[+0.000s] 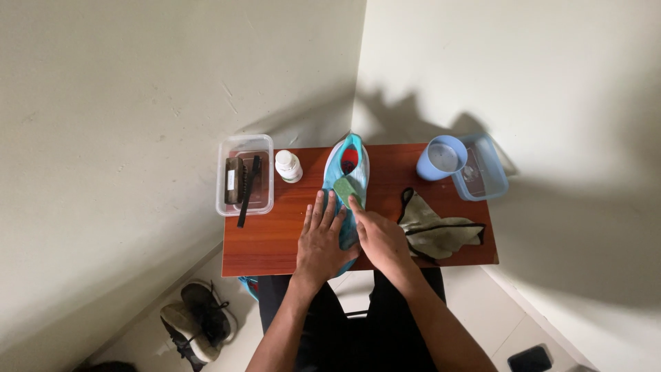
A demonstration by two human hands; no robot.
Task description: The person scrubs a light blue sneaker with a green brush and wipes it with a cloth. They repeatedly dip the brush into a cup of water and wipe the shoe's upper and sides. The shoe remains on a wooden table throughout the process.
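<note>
A light blue shoe (348, 165) lies lengthwise in the middle of a small reddish wooden table (275, 238), toe pointing away from me. My left hand (321, 238) rests flat on the shoe's near left side, fingers spread. My right hand (379, 238) presses a small green sponge (348, 189) against the top of the shoe with its fingertips. The near part of the shoe is hidden under both hands.
A clear plastic box (245, 173) with brushes sits at the table's left, a white bottle (288, 166) beside it. A blue cup (441, 158) and blue container (485, 167) stand at the right. A grey-green cloth (439, 231) lies near my right hand. Dark shoes (198, 320) are on the floor.
</note>
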